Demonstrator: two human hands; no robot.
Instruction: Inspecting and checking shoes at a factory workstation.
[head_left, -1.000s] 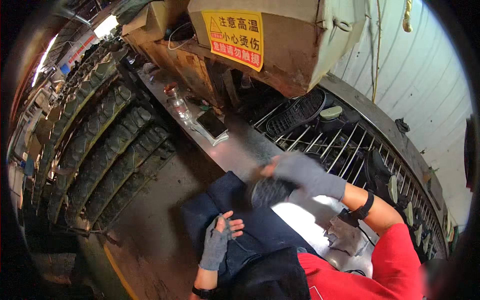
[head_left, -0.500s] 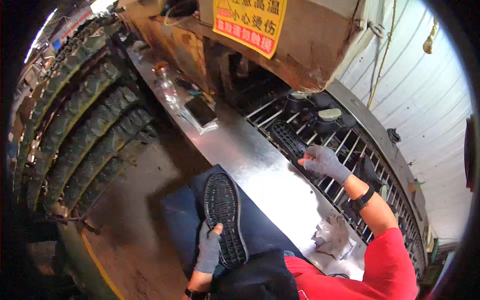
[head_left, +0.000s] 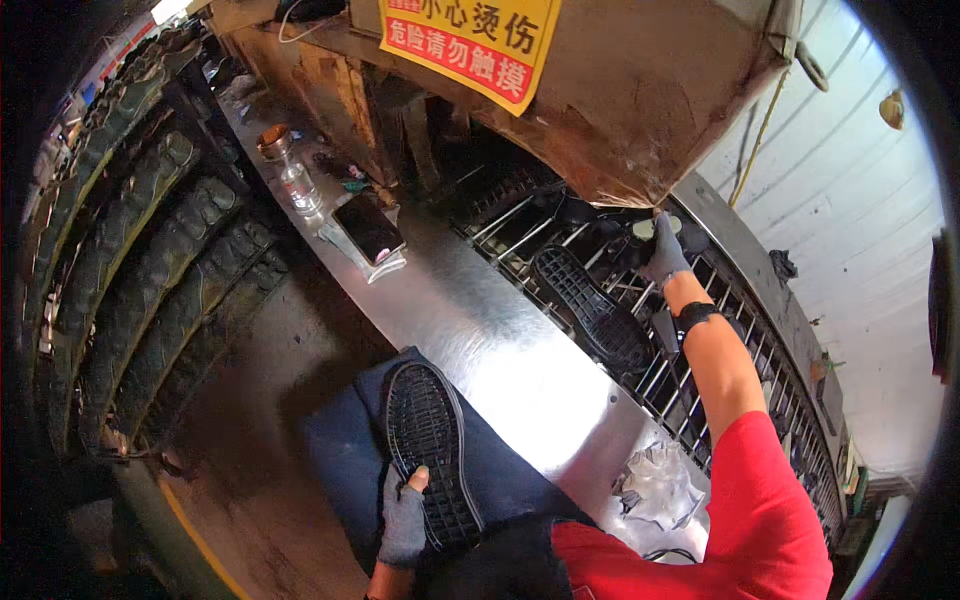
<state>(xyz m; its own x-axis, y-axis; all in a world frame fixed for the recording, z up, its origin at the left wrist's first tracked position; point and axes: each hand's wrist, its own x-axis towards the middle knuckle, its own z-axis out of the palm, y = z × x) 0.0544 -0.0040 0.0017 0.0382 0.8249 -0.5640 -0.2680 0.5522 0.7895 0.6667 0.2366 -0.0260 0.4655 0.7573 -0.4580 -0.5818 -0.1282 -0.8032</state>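
My left hand (head_left: pixel 403 518), in a grey fingerless glove, grips a black shoe sole (head_left: pixel 425 430) with the thumb over its inner side. The sole lies tread down over the dark blue cloth (head_left: pixel 345 450) on my lap. My right hand (head_left: pixel 666 252), gloved the same way, reaches over the conveyor to a dark shoe with a pale green top piece (head_left: pixel 645 228). Its fingers are at that piece, but their grip is too unclear to make out. A second black sole (head_left: pixel 590 305) rests on the conveyor's metal bars (head_left: pixel 655 385), nearer me than the right hand.
A metal ledge (head_left: pixel 480 330) runs beside the conveyor, with crumpled wrapping (head_left: pixel 660 488), a phone (head_left: pixel 368 228) and a clear bottle (head_left: pixel 298 185) on it. A rusty hood (head_left: pixel 620 110) with a yellow sign (head_left: pixel 470 45) overhangs the conveyor. Racks of dark shoe parts (head_left: pixel 150 260) stand left.
My right hand has left the sole on the conveyor and moved farther away to the shoe with the pale green top. My left hand still holds its sole. The view has shifted slightly.
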